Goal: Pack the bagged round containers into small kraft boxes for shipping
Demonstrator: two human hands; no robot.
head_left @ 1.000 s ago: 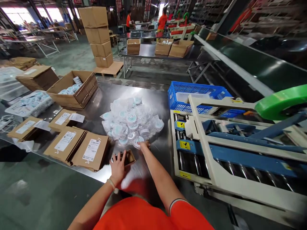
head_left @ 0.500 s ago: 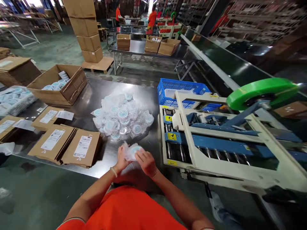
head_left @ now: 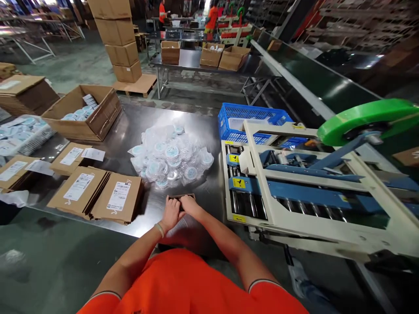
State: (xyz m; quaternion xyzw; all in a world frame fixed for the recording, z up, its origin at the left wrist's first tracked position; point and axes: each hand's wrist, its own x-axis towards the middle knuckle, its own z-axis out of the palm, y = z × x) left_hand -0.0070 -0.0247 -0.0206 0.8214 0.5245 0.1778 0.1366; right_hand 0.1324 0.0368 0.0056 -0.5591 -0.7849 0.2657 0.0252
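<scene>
Close in front of my body, a small brown cardboard box point(head_left: 192, 196) shows only its far edge and a dark gap. My left hand point(head_left: 172, 213) has its fingers curled over the left side of this box. On the other side my right hand point(head_left: 190, 204) grips it, with the fingers bent down and partly hidden. The two hands nearly touch. Whatever lies inside the box is covered by my fingers. Just beyond them is a pile of bubble-wrapped round tins point(head_left: 172, 152) with light blue lids.
Stacks of labelled flat cartons point(head_left: 118, 196) lie to the left, with an open carton point(head_left: 94, 117) of tins behind them. On the right stand a roller sealing machine point(head_left: 268, 187) with a green wheel point(head_left: 366, 120) and a blue crate point(head_left: 225, 124). Two people in orange work far back.
The bubble-wrapped tin that was between my hands is out of sight. Both hands have come closer together and are now on a small cardboard box.
</scene>
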